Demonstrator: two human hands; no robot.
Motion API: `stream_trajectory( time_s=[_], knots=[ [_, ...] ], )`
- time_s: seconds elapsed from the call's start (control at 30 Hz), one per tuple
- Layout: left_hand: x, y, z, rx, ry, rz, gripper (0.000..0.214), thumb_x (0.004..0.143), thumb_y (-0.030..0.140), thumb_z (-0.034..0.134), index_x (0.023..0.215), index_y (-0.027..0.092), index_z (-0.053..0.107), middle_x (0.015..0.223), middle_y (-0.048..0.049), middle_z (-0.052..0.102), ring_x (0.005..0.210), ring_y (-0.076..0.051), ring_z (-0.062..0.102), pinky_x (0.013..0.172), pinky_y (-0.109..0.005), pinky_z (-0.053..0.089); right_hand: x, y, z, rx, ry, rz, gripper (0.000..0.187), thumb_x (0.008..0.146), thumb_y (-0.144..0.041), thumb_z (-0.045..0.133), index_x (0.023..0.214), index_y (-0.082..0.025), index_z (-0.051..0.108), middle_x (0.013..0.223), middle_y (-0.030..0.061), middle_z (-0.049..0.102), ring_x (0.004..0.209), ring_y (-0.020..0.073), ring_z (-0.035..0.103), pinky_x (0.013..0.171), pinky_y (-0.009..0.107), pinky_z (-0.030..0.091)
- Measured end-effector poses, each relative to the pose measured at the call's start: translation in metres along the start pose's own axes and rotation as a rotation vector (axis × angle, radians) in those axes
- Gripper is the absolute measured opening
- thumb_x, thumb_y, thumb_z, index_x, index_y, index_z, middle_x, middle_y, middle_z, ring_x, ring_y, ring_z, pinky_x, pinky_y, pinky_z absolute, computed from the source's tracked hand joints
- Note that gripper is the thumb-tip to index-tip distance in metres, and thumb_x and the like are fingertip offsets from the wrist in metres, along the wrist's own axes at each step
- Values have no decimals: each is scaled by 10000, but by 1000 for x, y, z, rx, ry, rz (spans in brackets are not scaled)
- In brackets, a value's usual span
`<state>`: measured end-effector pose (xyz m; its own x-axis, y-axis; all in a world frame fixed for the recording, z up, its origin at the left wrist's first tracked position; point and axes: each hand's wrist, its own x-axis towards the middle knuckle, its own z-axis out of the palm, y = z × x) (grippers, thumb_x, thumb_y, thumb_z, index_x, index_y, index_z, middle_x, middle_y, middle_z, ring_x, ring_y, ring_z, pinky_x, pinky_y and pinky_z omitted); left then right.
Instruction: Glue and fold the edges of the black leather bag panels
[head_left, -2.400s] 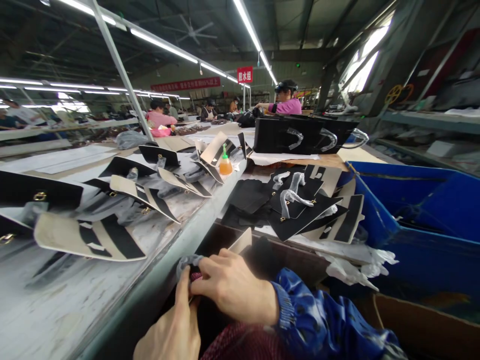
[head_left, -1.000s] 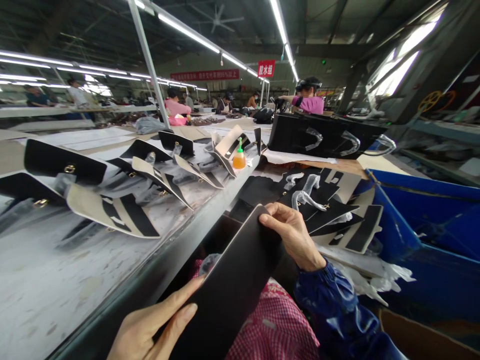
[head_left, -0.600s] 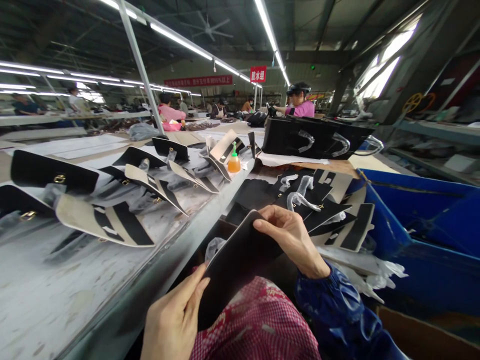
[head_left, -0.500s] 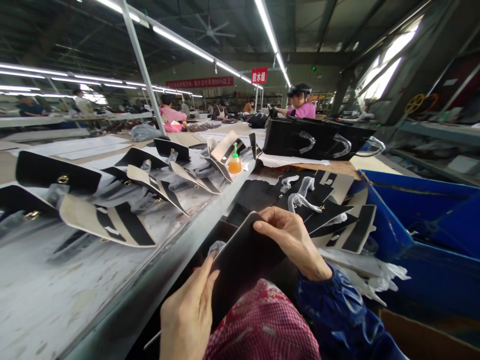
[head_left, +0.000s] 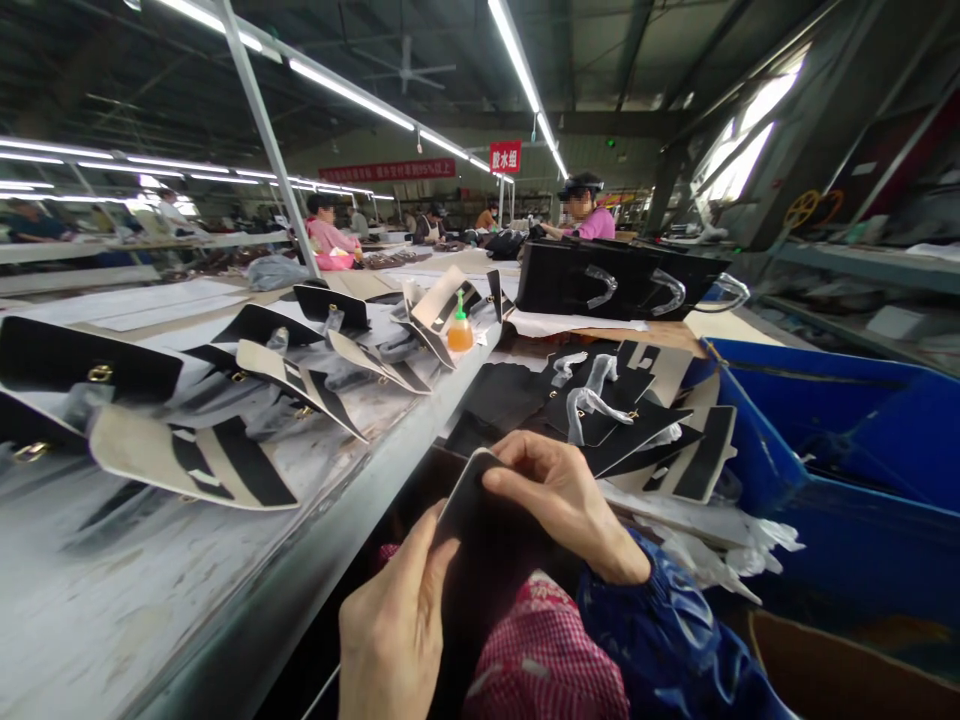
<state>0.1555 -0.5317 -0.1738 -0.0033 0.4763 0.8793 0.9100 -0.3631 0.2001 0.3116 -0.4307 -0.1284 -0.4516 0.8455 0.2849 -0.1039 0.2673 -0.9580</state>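
Note:
Above my lap, both hands grip a black leather panel point(head_left: 487, 540) with a pale cut edge. My left hand point(head_left: 397, 610) pinches its near left edge between thumb and fingers. At the upper corner, my right hand point(head_left: 562, 500) has its thumb on the black face and its fingers bent over the edge. The panel's far side is hidden from me. To the left, several similar black and beige panels point(head_left: 202, 455) with gold clasps lie on the worktable point(head_left: 112, 590). A pile of black panels point(head_left: 600, 400) with plastic-wrapped handles lies beyond my right hand.
An orange bottle with a green nozzle point(head_left: 460, 325) stands at the table edge. Black bags point(head_left: 622, 280) with wrapped handles stand behind the pile. Blue bins point(head_left: 847, 430) fill the right side, with a cardboard box point(head_left: 840, 660) below. A person in pink point(head_left: 596, 222) works farther back.
The panel's upper corner and my right hand have moved slightly down and left in view. My left hand has shifted a little right along the edge. Clear plastic behind the panel is now hidden.

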Motion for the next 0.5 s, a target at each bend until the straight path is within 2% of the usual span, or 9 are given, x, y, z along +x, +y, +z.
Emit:
stream_trajectory(
  time_s=[0.1,0.2,0.33,0.5],
  knots=[
    [-3,0,4,37,27,17,170,982,168,558,1052,38,641,811,-150,783,669,-139,762,730,-117,556,-6,3,7,-79,-35,-87,357,819,-448,777,665,-177,605,811,17,675,736,137,597,682,259,465],
    [-12,-6,-2,65,8,6,126,955,155,597,1058,96,638,799,-90,788,616,-136,747,676,-136,557,-9,5,12,-58,-68,-143,353,821,-446,789,670,-181,610,811,10,682,730,132,607,697,257,480],
    [-17,-11,-14,94,-23,-27,113,974,226,565,993,171,662,721,-19,774,518,-138,711,550,-157,530,-11,4,16,-42,-71,-238,317,809,-439,809,696,-189,650,870,16,711,756,137,641,754,272,513],
    [-17,-9,-23,125,-44,-45,175,999,274,509,978,202,667,689,-16,765,489,-150,697,494,-181,502,-15,1,22,-51,-39,-265,299,819,-420,805,686,-199,655,905,33,724,779,152,665,779,295,531]
  ],
)
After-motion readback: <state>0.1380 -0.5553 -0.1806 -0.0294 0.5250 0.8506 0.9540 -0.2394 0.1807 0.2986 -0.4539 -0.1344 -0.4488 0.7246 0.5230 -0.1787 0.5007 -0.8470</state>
